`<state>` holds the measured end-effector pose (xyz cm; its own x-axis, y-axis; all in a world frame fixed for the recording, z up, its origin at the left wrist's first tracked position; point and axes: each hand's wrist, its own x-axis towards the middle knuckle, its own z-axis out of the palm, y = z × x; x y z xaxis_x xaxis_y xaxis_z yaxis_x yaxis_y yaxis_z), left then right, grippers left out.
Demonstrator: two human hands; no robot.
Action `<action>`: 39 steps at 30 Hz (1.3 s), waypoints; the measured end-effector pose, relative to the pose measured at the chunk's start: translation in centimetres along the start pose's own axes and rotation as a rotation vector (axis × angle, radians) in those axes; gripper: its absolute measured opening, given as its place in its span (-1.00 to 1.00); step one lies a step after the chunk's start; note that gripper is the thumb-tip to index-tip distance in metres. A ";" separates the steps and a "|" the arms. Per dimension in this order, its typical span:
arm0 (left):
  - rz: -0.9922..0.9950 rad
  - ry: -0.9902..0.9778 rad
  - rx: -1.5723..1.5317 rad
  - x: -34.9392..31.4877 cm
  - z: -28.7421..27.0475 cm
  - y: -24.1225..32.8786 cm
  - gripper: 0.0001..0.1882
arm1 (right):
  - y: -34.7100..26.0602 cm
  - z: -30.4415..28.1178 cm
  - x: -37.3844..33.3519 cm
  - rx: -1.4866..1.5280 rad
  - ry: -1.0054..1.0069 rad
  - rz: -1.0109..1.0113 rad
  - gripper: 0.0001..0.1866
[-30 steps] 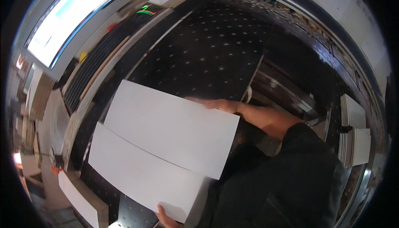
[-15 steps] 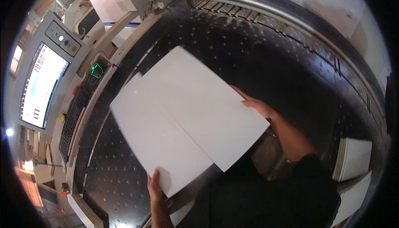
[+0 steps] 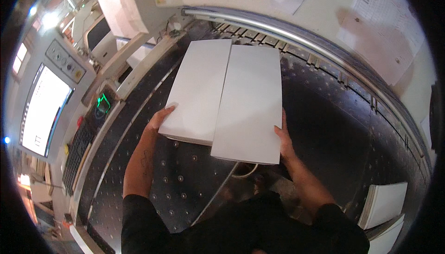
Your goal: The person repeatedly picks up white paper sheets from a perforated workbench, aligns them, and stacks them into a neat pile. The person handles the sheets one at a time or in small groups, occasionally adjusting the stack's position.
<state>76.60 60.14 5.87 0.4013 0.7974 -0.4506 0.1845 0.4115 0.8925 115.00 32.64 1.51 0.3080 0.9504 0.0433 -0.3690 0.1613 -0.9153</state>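
Observation:
Two stacks of flat white sheets or boards lie side by side in front of me, a left stack and a right stack. The right one reaches a little nearer to me, and a narrow step runs between them. Layered edges show along the near side of the left stack. My left hand grips that stack at its near left corner, thumb on top. On the outer edge of the right stack, my right hand has its thumb on top and its other fingers along the side. The undersides are hidden.
Beneath is a dark machine table dotted with small metal studs. A metal bar with slotted stops crosses the far side. At left stand a lit screen and a keyboard. More white stacks sit at the lower right.
The white stacks have turned from a slant to nearly straight ahead and shifted farther from me. My left hand has moved up and forward; my right hand stays on the right edge.

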 end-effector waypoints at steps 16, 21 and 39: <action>0.469 0.485 -0.484 8.5 -1.8 -3.4 -0.07 | 9.2 7.5 19.4 -0.243 0.331 -0.348 -0.08; 0.530 0.576 -0.478 14.3 1.5 1.6 -0.03 | 7.9 9.9 23.2 -0.278 0.400 -0.381 0.02; 0.710 0.644 -0.473 35.3 15.6 10.3 -0.08 | 2.4 -2.7 39.2 0.003 0.200 -0.451 -0.23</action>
<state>106.68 85.63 -0.58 -0.2952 0.9477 0.1211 -0.3270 -0.2194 0.9192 128.61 69.53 -0.04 0.5998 0.7160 0.3573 -0.1628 0.5464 -0.8216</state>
